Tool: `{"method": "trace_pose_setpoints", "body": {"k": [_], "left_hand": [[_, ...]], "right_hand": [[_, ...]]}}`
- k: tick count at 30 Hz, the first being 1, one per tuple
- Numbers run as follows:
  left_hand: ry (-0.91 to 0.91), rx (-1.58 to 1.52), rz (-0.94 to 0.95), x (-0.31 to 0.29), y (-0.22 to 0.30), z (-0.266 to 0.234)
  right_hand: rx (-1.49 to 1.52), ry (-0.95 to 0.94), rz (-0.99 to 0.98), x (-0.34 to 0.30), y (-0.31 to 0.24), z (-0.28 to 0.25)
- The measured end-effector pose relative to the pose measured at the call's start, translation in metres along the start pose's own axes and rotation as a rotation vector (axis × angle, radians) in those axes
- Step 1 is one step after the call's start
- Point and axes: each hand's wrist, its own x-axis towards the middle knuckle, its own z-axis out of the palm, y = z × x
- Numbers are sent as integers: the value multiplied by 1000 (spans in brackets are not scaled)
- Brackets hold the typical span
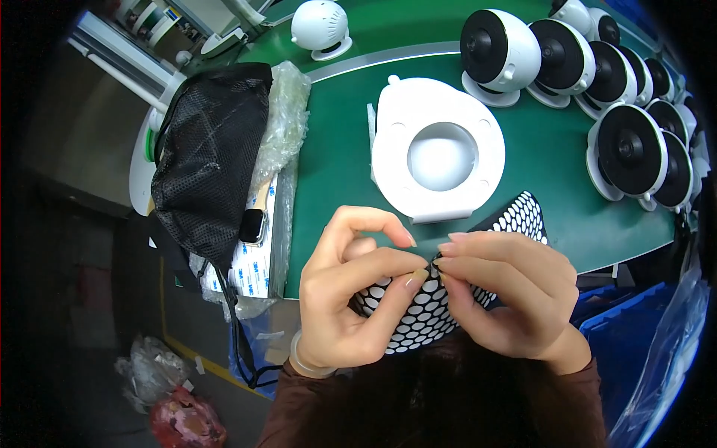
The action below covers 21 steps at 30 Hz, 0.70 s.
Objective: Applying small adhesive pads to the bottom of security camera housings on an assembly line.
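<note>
In front of me, a flexible black sheet [420, 319] covered in rows of white round dots is bent between my hands. My left hand [340, 299] pinches its upper edge with thumb and forefinger. My right hand [511, 291] grips the same edge just beside it, fingertips nearly meeting the left ones. What lies between the fingertips is too small to make out. One corner of the sheet sticks out beyond my right hand. Just past my hands, a white rounded plastic housing [392, 160] rests on the green table [336, 172], its round recess facing up.
Several white round devices with black faces [564, 56] crowd the right side. A single white device [321, 30] stands at the back. At left lie a black mesh bag [213, 149], clear plastic wrap [284, 112] and a smartwatch [252, 225]. Blue crates [627, 321] sit below right.
</note>
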Motion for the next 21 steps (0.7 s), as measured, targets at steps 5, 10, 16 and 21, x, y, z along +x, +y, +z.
{"method": "trace_pose_setpoints", "body": {"k": [5,10,16,21], "left_hand": [[-3,7,8,-1,-2,-4],[75,81,-81,2,4,-7],[-33,51,-52,4,4,-4],[59,163,14,0,3,-2]], "right_hand": [[197,-106,184,9,2,-6],[128,25,115,14,11,-10],[-124,18,-195,14,12,-2],[185,-128,210,14,0,-13]]}}
